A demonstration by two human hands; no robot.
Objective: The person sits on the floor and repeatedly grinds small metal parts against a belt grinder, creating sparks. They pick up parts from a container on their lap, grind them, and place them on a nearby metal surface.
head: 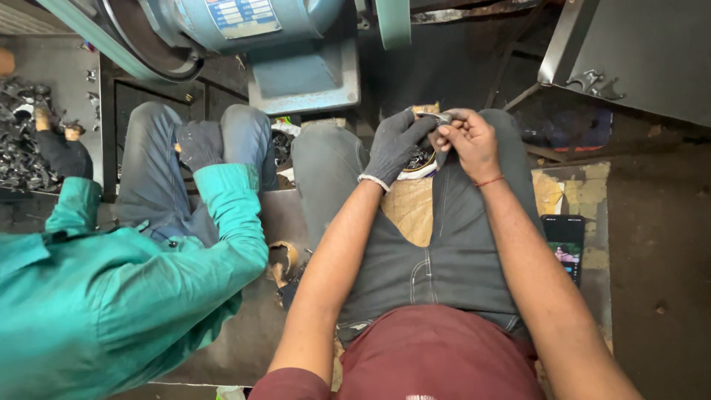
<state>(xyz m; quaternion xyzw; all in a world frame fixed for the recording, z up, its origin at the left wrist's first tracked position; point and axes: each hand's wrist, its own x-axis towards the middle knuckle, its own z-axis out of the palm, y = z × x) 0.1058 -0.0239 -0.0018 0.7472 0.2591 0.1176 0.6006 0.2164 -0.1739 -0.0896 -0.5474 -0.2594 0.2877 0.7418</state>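
Note:
My left hand wears a dark grey knit glove and meets my bare right hand above my knees. Both hands pinch a small grey metal piece between their fingertips. A red thread circles my right wrist. Under the hands, between my legs, sits a bowl of small dark metal parts, partly hidden by the glove. I sit on the floor in dark grey jeans.
A co-worker in a teal shirt sits to my left, gloved hands on a knee and in a pile of metal parts. A blue bench grinder stands ahead. A phone lies by my right thigh. A metal tray is far right.

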